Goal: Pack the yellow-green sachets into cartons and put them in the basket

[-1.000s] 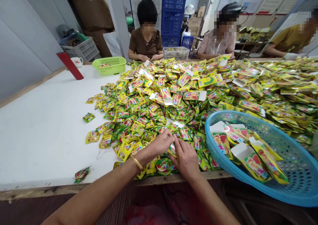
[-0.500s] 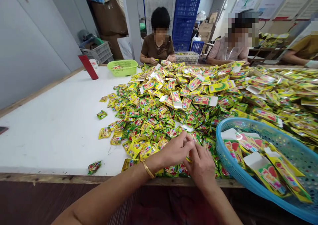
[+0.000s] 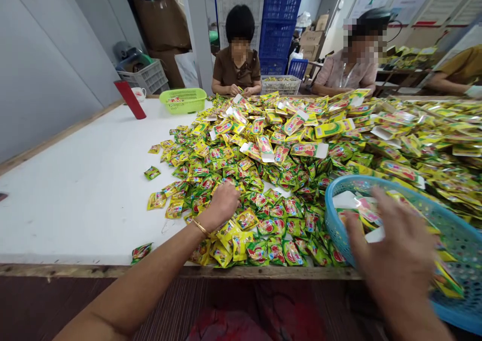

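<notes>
Sachets (image 3: 246, 219), yellow-green; lettering illegible.
Centre: my left hand (image 3: 225, 200) curled shut, contents hidden; lower right: right hand (image 3: 399, 245) spread over basket (image 3: 330, 208).

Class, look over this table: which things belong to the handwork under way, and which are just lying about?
Probably in use:
small packets, by the left hand
printed boxes
blue basket, under the right hand

Probably just lying about:
red object
white mug
</notes>
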`<state>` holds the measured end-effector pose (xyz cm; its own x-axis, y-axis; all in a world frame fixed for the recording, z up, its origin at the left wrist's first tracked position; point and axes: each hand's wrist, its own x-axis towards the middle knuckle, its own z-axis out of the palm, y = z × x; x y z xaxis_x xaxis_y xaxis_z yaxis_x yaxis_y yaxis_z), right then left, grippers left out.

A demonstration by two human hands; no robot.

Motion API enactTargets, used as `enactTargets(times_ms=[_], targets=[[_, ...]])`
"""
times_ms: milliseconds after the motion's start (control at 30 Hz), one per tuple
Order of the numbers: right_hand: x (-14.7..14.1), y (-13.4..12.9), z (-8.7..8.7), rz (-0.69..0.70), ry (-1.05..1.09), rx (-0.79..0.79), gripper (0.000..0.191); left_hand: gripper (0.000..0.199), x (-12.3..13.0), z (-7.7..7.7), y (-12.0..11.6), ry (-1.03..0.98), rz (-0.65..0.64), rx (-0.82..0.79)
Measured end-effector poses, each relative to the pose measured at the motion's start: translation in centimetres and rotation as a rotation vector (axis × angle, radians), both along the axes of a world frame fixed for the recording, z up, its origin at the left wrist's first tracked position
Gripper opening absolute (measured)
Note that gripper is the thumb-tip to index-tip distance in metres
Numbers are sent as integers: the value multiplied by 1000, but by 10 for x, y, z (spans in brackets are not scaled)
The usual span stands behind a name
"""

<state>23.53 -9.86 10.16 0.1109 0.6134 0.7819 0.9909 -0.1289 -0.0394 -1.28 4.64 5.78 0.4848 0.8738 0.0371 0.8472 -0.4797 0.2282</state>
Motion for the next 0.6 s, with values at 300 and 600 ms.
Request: enactTargets(times_ms=[300,600], targets=[[-77,33,-71,341,223,-281,30,6,13,-25,-27,-200,104,-267],[-60,172,-43,163,256,-317,34,12,21,-38,-38,-357,87,-306]])
